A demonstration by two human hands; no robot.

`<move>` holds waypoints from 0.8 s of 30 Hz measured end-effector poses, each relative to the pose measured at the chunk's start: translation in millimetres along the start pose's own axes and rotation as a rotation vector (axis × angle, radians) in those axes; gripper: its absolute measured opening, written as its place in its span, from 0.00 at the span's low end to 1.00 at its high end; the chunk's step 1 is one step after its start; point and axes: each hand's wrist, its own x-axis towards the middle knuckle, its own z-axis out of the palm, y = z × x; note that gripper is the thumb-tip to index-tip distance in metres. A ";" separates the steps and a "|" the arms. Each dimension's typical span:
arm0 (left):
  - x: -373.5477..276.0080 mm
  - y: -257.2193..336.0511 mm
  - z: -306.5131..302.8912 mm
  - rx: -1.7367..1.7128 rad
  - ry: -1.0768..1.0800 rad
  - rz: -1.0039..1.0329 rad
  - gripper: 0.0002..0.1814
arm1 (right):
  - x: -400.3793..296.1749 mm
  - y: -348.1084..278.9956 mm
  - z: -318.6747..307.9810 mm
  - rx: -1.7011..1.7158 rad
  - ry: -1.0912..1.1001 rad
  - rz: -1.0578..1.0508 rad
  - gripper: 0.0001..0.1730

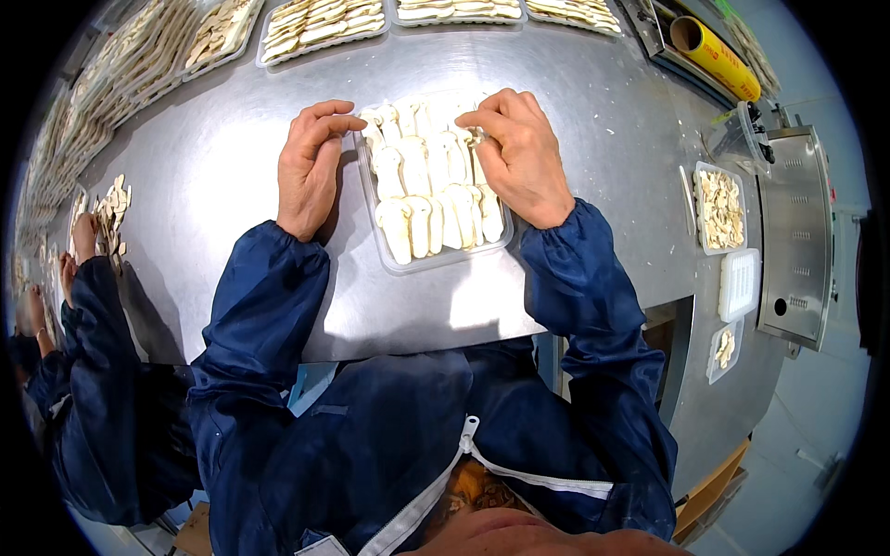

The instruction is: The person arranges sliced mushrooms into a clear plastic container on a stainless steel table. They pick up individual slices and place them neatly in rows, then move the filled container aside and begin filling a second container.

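Observation:
In front of me a clear plastic tray (379, 240) lies on the steel table, filled with rows of pale mushroom slices (416, 163) that look like king oyster. At the tray's far left corner is my left hand (311, 167), its fingers curved and apart, with nothing visible in them. My right hand (521, 156) is over the tray's far right side. Its index finger reaches the slices in the back row, and the thumb is bent beneath. Whether a slice is pinched there is hidden by the fingers and the glare.
Filled trays (323, 31) line the table's far side, with stacks (132, 69) at left. A co-worker's hand (85, 236) is beside loose slices (113, 212). At right are a yellow roll (716, 59), a tray of pieces (721, 208), a white tray (739, 285) and a steel cabinet (796, 236).

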 end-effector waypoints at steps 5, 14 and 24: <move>0.3 2.9 0.4 0.002 0.005 -0.005 0.18 | 0.0 2.0 1.0 -0.023 -0.028 0.004 0.13; 0.0 3.7 1.1 -0.034 0.002 -0.021 0.18 | -0.7 4.0 -1.3 -0.024 -0.018 0.002 0.13; -9.5 8.0 -8.2 -0.161 -0.006 -0.234 0.23 | -17.3 27.1 -35.3 0.191 -0.038 0.431 0.16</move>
